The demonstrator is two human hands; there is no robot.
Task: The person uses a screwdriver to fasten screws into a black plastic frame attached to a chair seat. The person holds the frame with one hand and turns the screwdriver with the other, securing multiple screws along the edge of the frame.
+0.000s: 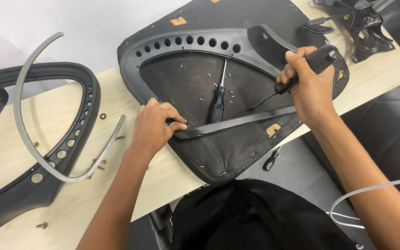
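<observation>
While the dark lap fills the bottom of the view, the action sits just beyond it on the upturned seat cushion (218, 157), a black fabric-backed pad lying across the pale wooden tabletop (5, 162) with its near corner hanging over the edge. On the near side of the cushion, the left hand (156, 127) is curled shut, thumb and fingertips pinching the near-left end of a flat black plastic strip (237, 121). That strip is the thing to watch: its long axis runs from the left hand up and to the right across the cushion, ending below the right hand (309, 90). Over on the cushion's right side, the right hand is closed in a full fist around the thick ribbed handle of a screwdriver (302, 71), whose thin shaft slants down and left, tip landing on the fabric just beyond the strip's middle. So both hands bracket the strip, left touching it, right reaching it only through the tool. Lying loose at the cushion's centre is a second screwdriver (218, 99), pointing away, with small staples scattered around it. Further back, the grey perforated frame (190, 44) arcs over the cushion's far half. Left of the cushion rest a matching black frame (68, 139) and a curved grey trim band (24, 111), with loose screws; far right of it, a black metal chair mechanism (364, 28).
</observation>
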